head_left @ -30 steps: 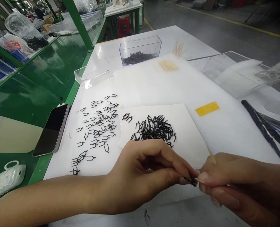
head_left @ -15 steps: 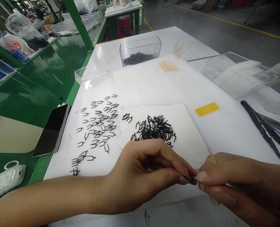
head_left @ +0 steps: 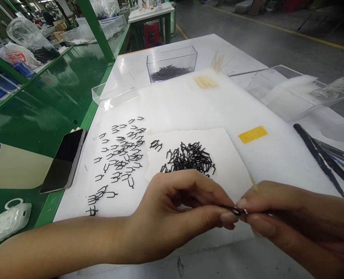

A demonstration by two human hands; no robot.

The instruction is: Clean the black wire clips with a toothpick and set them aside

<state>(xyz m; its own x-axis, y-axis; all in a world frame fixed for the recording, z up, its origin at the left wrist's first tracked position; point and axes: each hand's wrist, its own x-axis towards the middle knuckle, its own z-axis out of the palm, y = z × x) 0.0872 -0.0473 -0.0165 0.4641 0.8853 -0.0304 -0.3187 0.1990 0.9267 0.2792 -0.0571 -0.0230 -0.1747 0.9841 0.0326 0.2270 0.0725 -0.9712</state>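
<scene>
At the front of the table, my left hand [head_left: 186,217] is closed in a pinch on a small black part [head_left: 236,210], probably one of the two-pronged pieces, though the fingers cover much of it. My right hand [head_left: 293,221] meets it from the right, thumb and forefinger pinched at the part's end, where a tiny bright spot shows. A thin wooden toothpick [head_left: 253,183] sticks up out of the right hand; its other end is hidden. Just beyond the left hand, a heap of black two-pronged parts [head_left: 190,158] lies on a white paper sheet [head_left: 226,155].
More forked parts [head_left: 122,151] are spread out at left, beside a phone [head_left: 64,161]. Behind stand a clear box of black parts [head_left: 172,64] and a row of toothpicks [head_left: 206,82]. A yellow strip [head_left: 253,134], tweezers [head_left: 317,155] and a clear tray [head_left: 293,93] are at right.
The right hand has shifted slightly up and left. The black part between the fingertips has turned nearly level, and more of it shows. The left hand has barely moved.
</scene>
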